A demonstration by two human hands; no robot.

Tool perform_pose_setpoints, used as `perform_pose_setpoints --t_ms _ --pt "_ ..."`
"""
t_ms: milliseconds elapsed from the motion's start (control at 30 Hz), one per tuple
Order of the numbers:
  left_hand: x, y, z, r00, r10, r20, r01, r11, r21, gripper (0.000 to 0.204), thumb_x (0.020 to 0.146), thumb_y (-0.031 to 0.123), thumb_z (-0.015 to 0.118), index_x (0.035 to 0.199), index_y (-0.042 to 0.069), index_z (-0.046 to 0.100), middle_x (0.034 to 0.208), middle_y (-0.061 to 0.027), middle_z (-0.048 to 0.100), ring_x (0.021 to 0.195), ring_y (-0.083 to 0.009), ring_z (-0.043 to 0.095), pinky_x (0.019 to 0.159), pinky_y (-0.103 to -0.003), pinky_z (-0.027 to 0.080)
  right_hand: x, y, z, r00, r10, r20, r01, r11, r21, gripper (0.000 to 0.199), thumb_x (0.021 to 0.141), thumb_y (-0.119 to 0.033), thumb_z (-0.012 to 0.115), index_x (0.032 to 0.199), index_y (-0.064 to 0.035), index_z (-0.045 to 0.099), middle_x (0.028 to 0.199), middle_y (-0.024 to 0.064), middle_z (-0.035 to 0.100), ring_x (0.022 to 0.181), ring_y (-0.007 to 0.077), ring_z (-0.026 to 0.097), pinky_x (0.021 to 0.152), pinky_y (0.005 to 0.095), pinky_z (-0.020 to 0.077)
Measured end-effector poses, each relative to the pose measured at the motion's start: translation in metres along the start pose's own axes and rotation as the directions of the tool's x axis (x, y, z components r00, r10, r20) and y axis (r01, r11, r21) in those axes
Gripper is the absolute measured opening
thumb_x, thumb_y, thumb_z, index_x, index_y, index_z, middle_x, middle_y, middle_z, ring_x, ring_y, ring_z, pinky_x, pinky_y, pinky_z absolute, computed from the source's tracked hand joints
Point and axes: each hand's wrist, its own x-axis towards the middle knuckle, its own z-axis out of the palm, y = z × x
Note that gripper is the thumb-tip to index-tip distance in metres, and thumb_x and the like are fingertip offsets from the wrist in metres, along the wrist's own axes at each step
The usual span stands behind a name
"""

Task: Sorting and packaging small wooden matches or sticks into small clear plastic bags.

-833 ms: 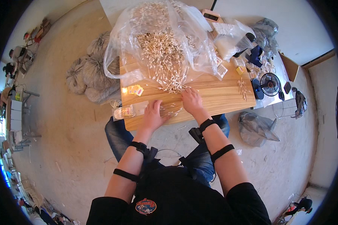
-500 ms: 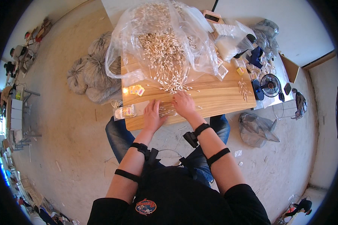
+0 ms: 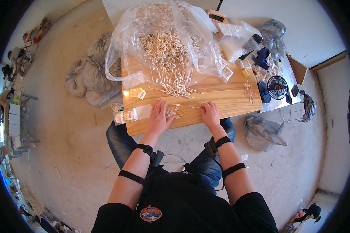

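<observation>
A small row of cotton swabs (image 3: 176,111) lies on the wooden table near its front edge. Fingers stretched out, my left hand (image 3: 158,118) rests flat against the left ends of that row. My right hand (image 3: 210,115) is to the right of the row, its fingertips pinched on a cotton swab (image 3: 194,107) that points left. Beyond both hands, a loose heap of swabs (image 3: 177,86) spills from a big clear plastic bag (image 3: 116,54) full of them. Left of my left hand lies a clear packet of swabs (image 3: 125,116).
Yellow-and-white cards (image 3: 135,93) lie at the table's left edge. On the right are a few scattered swabs (image 3: 249,91), a small black fan (image 3: 278,87) and clear bags of white items (image 3: 235,50). Grey sacks (image 3: 93,73) stand on the floor at left, another grey bag (image 3: 262,134) at right.
My right hand has moved right, away from the swabs, and now pinches a swab. My left hand has flattened beside the row. Fewer swabs are covered by the hands.
</observation>
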Motion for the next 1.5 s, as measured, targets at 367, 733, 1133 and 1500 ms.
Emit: perform_pose_setpoints --t_ms 367,733,1133,1500 --pt "0.010 0.001 0.011 0.993 0.117 -0.001 -0.117 0.992 -0.040 0.058 0.088 0.037 0.065 0.133 0.003 0.051 0.144 -0.0177 0.044 0.138 -0.0345 0.036 0.115 -0.050 0.027 0.005 0.017 -0.006 0.995 0.094 -0.039 -0.096 0.994 -0.059 0.007 0.080 -0.013 0.067 0.084 -0.0071 0.066 0.086 0.0121 0.062 0.089 0.0334 0.059 0.079 0.0441 0.0482" --pt "0.006 0.003 0.002 0.992 0.126 0.024 -0.122 0.985 -0.125 0.054 0.084 0.030 0.069 0.129 0.003 0.053 0.140 -0.0199 0.046 0.132 -0.0374 0.042 0.113 -0.049 0.031 0.046 -0.046 0.037 0.985 -0.092 0.149 0.073 0.989 0.128 0.009 0.079 -0.014 0.069 0.083 -0.0061 0.067 0.089 0.0127 0.063 0.095 0.0335 0.059 0.081 0.0444 0.0489" --pt "0.008 0.010 0.013 0.998 0.061 0.027 -0.064 0.994 0.088 0.058 0.092 0.041 0.058 0.143 0.014 0.047 0.153 -0.0171 0.032 0.141 -0.0353 0.033 0.114 -0.053 0.026 0.029 -0.022 0.005 0.976 -0.126 0.179 0.110 0.989 0.098 0.007 0.077 -0.013 0.069 0.080 -0.0071 0.067 0.083 0.0116 0.060 0.089 0.0331 0.058 0.078 0.0435 0.0485" --pt "0.018 0.015 0.011 0.998 0.047 0.048 -0.053 0.988 0.143 0.053 0.092 0.040 0.059 0.138 0.014 0.054 0.154 -0.0186 0.030 0.141 -0.0374 0.032 0.113 -0.057 0.024 0.032 -0.030 0.011 0.970 -0.167 0.177 0.148 0.982 0.116 0.007 0.079 -0.012 0.066 0.084 -0.0078 0.067 0.085 0.0117 0.060 0.090 0.0339 0.058 0.079 0.0436 0.0490"
